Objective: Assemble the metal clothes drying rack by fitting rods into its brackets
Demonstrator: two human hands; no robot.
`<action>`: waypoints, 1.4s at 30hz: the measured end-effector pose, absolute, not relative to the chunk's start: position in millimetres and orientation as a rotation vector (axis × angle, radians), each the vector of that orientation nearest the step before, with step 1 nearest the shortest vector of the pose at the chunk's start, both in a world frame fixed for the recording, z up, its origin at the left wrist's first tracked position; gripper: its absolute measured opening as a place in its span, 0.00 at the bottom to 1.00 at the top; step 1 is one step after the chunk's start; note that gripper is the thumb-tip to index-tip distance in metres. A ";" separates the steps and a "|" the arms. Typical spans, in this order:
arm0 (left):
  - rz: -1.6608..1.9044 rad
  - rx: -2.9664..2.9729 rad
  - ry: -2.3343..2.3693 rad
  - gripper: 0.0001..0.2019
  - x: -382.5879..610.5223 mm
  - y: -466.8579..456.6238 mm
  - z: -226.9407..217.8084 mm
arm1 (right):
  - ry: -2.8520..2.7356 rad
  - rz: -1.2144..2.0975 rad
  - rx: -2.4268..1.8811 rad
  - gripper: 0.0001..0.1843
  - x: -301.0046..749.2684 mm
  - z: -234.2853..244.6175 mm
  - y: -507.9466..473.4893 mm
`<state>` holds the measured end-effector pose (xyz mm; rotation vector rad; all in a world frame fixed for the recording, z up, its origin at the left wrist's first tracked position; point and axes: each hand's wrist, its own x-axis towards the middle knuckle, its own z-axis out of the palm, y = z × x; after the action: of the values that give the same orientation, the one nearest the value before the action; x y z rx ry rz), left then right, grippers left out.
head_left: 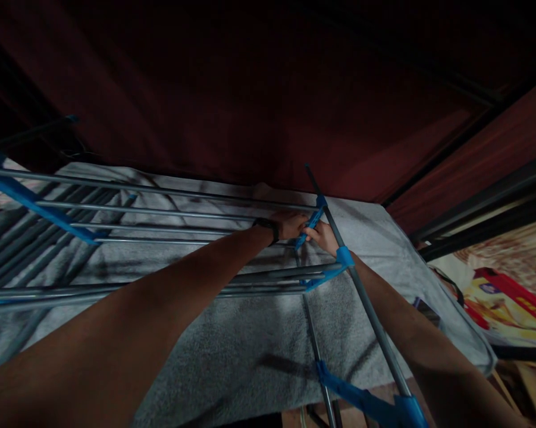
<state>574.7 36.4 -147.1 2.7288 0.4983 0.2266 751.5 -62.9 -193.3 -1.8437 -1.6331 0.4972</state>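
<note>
A metal clothes-drying rack (160, 209) with grey rods and blue plastic joints stands over a grey towel (232, 339). Both my arms reach forward to its far right corner. My left hand (291, 226), with a dark band on the wrist, is closed around a blue plastic joint piece (311, 221) of the rack. My right hand (325, 235) grips the same blue piece from the right, beside the slanted grey side tube (370, 315). The fingers of both hands are partly hidden by the joint.
A dark red wall (250, 89) rises behind the rack. The grey towel lies over a flat surface under the rods. At the right lie a colourful red and yellow package (500, 303) and a dark frame edge (482, 202).
</note>
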 end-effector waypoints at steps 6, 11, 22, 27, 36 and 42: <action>0.195 2.790 0.514 0.18 570.1 29.6 -143.0 | -1.611 0.558 -1.766 0.22 757.2 -200.0 -57.8; 0.176 2.852 0.502 0.18 569.0 27.5 -141.1 | -1.632 0.586 -1.735 0.18 761.4 -204.3 -55.6; 0.163 2.911 0.494 0.16 568.2 27.7 -148.3 | -1.552 0.628 -1.707 0.17 756.7 -203.2 -58.1; 0.161 2.941 0.490 0.17 567.7 25.7 -147.6 | -1.553 0.633 -1.700 0.18 753.5 -200.5 -59.2; 0.137 3.035 0.566 0.15 574.2 22.2 -151.1 | -1.591 0.646 -1.755 0.15 758.4 -199.7 -59.1; 0.134 3.029 0.561 0.16 571.5 20.0 -148.7 | -1.616 0.663 -1.741 0.17 757.9 -195.6 -59.0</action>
<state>571.5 20.0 -148.7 3.0290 0.5606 0.1341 757.9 -59.0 -195.6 -1.7414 -1.6156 0.6626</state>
